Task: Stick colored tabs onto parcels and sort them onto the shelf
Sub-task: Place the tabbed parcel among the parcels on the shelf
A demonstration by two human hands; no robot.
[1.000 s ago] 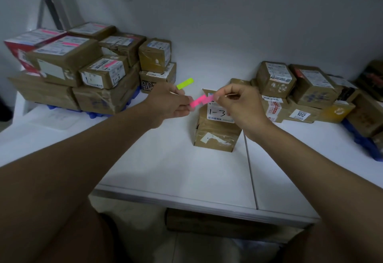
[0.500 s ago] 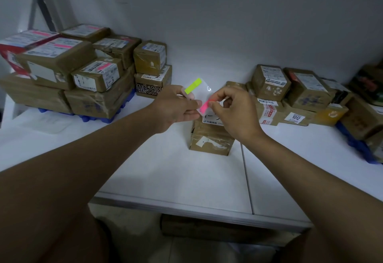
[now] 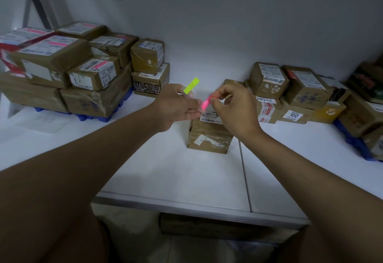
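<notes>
Hands met above a lone parcel [image 3: 209, 136] standing near the middle of the white desk [image 3: 165, 169]. The left hand [image 3: 176, 105] kept its grip clenched on a clear sheet of tabs, from which a yellow-green tab [image 3: 191, 85] stuck up past the knuckles. The right hand [image 3: 234, 105] pinched a pink tab [image 3: 206, 103] between thumb and forefinger, the strip slanting down toward the left hand's fingertips, right above the parcel's top label, which bore a handwritten mark partly hidden by the hands. Whether the pink tab was free of the sheet could not be told. A stack of parcels [image 3: 68, 72] sat at the left rear of the desk on a blue tray [image 3: 93, 116], several of them already bearing pink strips on their labels. Another group of parcels [image 3: 294, 93] was crowded along the right rear, well apart from the lone one's left side and just beside its right.
</notes>
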